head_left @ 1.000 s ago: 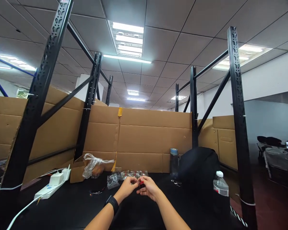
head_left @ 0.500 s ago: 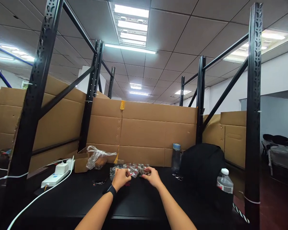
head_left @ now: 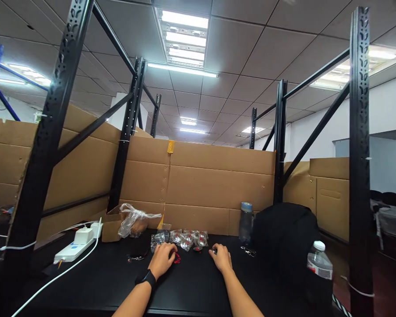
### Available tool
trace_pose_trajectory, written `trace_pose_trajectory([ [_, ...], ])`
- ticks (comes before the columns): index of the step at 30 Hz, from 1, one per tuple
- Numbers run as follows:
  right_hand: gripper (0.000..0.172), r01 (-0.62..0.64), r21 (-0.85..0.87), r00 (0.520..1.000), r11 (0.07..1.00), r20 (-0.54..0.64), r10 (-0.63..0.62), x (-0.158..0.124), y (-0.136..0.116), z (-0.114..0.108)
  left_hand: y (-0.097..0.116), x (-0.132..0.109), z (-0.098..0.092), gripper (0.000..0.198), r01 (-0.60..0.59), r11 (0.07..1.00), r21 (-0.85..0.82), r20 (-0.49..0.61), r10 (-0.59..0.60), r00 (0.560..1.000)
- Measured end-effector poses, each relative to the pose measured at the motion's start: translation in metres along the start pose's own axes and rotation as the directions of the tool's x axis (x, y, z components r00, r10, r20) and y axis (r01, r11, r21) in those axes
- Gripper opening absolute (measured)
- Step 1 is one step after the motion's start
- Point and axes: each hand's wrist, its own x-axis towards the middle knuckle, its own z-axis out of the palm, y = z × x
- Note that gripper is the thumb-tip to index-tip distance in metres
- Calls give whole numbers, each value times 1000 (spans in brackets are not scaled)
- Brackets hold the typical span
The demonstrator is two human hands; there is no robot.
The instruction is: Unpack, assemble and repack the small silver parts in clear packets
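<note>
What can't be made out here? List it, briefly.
Head view only:
- Left hand: its curled fingers cover whatever lies under it; only a red bit shows beside them.
- Right hand: a dark speck at its fingertips, too small to name; grip unclear.
- Small clear bags: contents too small, with glare on the plastic.

L hand (head_left: 161,260) rests by red part (head_left: 177,259); R hand (head_left: 223,259) on black table (head_left: 191,288).
</note>
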Motion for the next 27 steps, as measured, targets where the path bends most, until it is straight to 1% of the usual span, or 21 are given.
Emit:
trace_pose_trajectory([
  [4,20,37,-12,999,999,40,-37,-10,0,-3,11,-3,-3,29,-72,997,11,100,70,992],
  [7,21,78,35,996,996,42,-80,-21,2,-9,12,-5,-6,26,-106,994,-6,142,106,984],
  [10,20,116,103,993,988,24,-119,-31,6,-12,7,-6,-5,23,-115,991,-64,144,123,982],
  [14,16,121,146,992,982,16,-125,-35,8,-15,2,-7,0,23,-135,982,-136,124,152,981],
  [18,15,103,164,993,981,36,-110,-34,4,-19,4,-11,0,23,-141,974,-177,130,165,978],
  [21,16,50,123,997,991,58,-58,-37,-1,-23,9,-13,-3,23,-126,982,-138,145,146,979],
  [23,19,9,55,998,998,55,-12,-39,-7,-26,13,-13,-5,23,-114,990,-82,144,125,982],
  [24,23,7,19,999,1000,44,-8,-40,-12,-28,16,-13,-6,25,-110,992,-60,146,118,982],
  [25,29,28,-10,999,1000,31,-28,-40,-18,-29,18,-13,-6,28,-108,993,-46,152,113,982],
  [27,43,146,-40,989,989,28,-145,-37,-33,-29,23,-11,-5,34,-113,993,-36,178,117,977],
])
